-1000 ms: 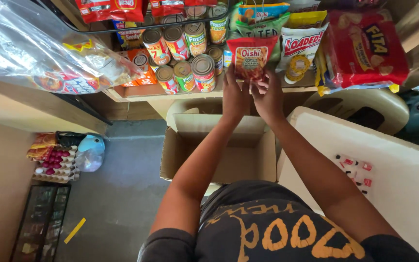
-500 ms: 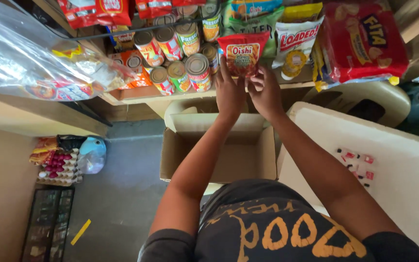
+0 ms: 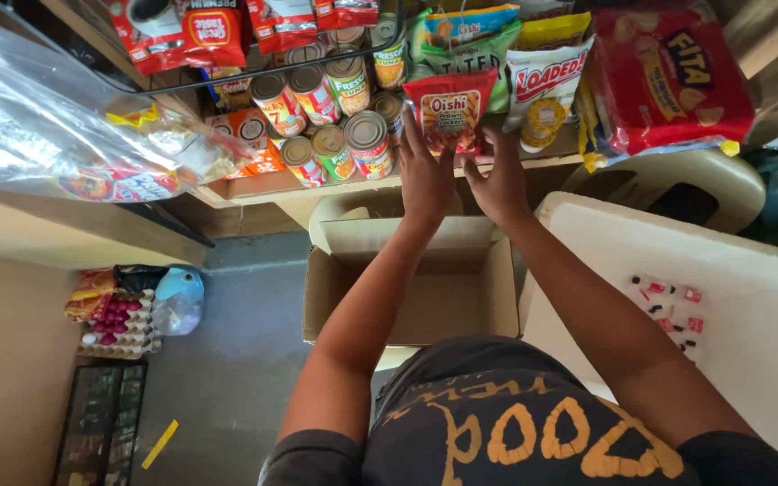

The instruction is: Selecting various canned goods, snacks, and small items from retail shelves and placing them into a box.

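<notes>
Red snack bag (image 3: 448, 110) stands upright on the shelf edge (image 3: 335, 184), just right of the stacked cans (image 3: 335, 117). Left hand (image 3: 425, 171) grips its lower left side, right hand (image 3: 497, 175) its lower right corner. Open cardboard box (image 3: 411, 288) sits below both wrists.

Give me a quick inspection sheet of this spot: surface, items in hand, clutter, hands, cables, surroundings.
Surface: wooden shelf crowded with goods.
Items in hand: red snack bag, upright at the shelf front, held between both hands.
Clutter: stacked tin cans left of the bag; more snack packs and a red cracker pack to its right.
Hands: left hand and right hand both on the bag.
Cables: nothing seen.
Surroundings: open, empty cardboard box below the hands; white lid with small red bits at right; egg tray on the floor at left.
</notes>
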